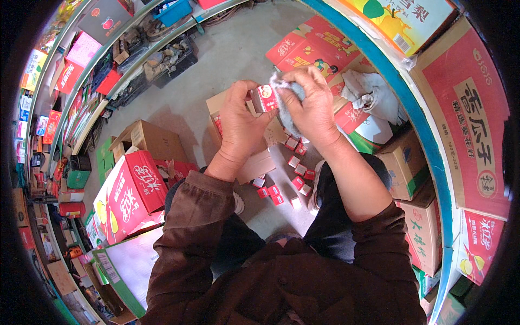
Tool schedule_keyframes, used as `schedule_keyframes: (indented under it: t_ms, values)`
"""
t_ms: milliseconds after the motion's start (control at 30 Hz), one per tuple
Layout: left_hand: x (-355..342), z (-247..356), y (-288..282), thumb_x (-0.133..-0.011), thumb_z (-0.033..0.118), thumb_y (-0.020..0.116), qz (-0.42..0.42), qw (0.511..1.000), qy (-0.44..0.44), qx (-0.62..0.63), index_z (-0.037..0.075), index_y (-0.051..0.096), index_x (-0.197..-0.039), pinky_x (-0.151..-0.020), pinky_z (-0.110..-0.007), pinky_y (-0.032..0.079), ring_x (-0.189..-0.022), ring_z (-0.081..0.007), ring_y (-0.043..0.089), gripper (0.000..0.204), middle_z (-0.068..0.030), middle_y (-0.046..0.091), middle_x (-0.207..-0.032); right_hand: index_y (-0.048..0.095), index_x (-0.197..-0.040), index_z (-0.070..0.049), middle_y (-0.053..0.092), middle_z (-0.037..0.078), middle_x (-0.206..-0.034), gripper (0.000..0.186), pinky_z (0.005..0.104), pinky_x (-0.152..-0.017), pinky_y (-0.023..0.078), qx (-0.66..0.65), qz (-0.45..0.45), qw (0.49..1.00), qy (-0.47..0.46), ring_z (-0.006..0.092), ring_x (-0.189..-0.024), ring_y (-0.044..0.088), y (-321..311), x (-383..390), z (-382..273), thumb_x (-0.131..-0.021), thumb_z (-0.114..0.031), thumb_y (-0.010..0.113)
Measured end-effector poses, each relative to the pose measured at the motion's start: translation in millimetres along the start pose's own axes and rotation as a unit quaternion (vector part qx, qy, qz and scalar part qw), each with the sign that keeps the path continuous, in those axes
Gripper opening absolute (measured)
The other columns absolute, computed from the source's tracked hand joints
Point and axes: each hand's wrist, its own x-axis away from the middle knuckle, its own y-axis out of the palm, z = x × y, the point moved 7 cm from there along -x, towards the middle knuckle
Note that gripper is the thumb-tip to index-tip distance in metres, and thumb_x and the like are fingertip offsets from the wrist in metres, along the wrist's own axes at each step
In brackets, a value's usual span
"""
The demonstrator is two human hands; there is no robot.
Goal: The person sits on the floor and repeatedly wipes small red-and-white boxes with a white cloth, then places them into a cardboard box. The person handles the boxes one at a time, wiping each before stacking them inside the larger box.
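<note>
My left hand (pixel 242 122) grips a small red-and-white box (pixel 265 98) between thumb and fingers, raised in front of me. A grey cloth (pixel 294 115) is bunched in my right hand (pixel 313 105), its edge against the right end of that box. Beneath my hands, several similar small red-and-white boxes (pixel 275 194) lie scattered on the floor between my feet. An open cardboard carton (pixel 216 102) stands just beyond my left hand, partly hidden by it; some red shows inside.
Red drink cartons (pixel 146 181) and a brown open carton (pixel 157 142) stand at my left. Loaded shelves (pixel 103 51) curve along the left. A blue-edged shelf (pixel 440 162) with large cartons (pixel 471 114) borders the right. A whitish cloth (pixel 371 97) lies over boxes there.
</note>
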Motion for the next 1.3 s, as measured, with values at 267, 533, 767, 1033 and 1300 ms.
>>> schedule_keyframes:
  t_ms: [267, 533, 767, 1033, 1300]
  values:
    - [-2.6, -10.1, -5.7, -0.068, 0.002, 0.077, 0.013, 0.988, -0.057, 0.143, 0.003, 0.049, -0.107, -0.084, -0.03, 0.049, -0.093, -0.0163, 0.059, 0.048, -0.0076, 0.06, -0.102, 0.061, -0.09, -0.002, 0.062, 0.016, -0.091, 0.019, 0.037, -0.077, 0.049, 0.016, 0.032, 0.996, 0.081, 0.0305, -0.086, 0.062, -11.4, -3.5, 37.8, -0.075, -0.013, 0.069]
    - [-15.4, -53.6, -29.5, -0.071, -0.001, 0.072, 0.018, 0.981, -0.126, 0.149, 0.004, 0.047, -0.109, -0.081, -0.032, 0.051, -0.091, -0.0167, 0.058, 0.046, -0.0083, 0.058, -0.1, 0.065, -0.091, -0.007, 0.065, 0.013, -0.092, 0.024, 0.0378, -0.078, 0.049, 0.044, -0.053, 0.993, 0.1, 0.0297, -0.087, 0.064, -1.0, 10.4, 53.9, -0.074, -0.024, 0.069]
    - [-10.1, -128.5, -37.2, -0.074, 0.004, 0.072, -0.016, 0.957, -0.275, 0.088, 0.005, 0.049, -0.109, -0.078, -0.028, 0.045, -0.089, -0.0127, 0.057, 0.041, -0.0057, 0.061, -0.098, 0.062, -0.097, -0.001, 0.064, 0.008, -0.092, 0.027, 0.0285, -0.08, 0.047, 0.078, -0.111, 0.985, 0.111, 0.0164, -0.088, 0.061, -6.7, 12.1, 50.9, -0.077, -0.017, 0.071]
    - [16.1, -236.4, -37.0, -0.062, 0.014, 0.077, -0.071, 0.944, -0.263, -0.186, 0.003, 0.055, -0.102, -0.077, -0.031, 0.049, -0.086, -0.0204, 0.062, 0.046, -0.0108, 0.063, -0.095, 0.063, -0.091, -0.003, 0.065, 0.012, -0.091, 0.022, 0.0343, -0.076, 0.048, 0.067, -0.115, 0.989, 0.061, 0.0261, -0.085, 0.062, -11.2, 11.9, 39.1, -0.075, -0.016, 0.069]
    - [55.7, -336.9, -7.0, -0.058, 0.017, 0.081, -0.143, 0.909, -0.294, -0.258, 0.007, 0.059, -0.108, -0.083, -0.035, 0.05, -0.092, -0.0243, 0.063, 0.056, -0.0113, 0.063, -0.102, 0.058, -0.088, -0.001, 0.059, 0.009, -0.082, 0.02, 0.03, -0.072, 0.045, 0.054, -0.149, 0.986, 0.048, 0.019, -0.075, 0.058, -17.9, 11.8, 29.1, -0.074, -0.008, 0.07]
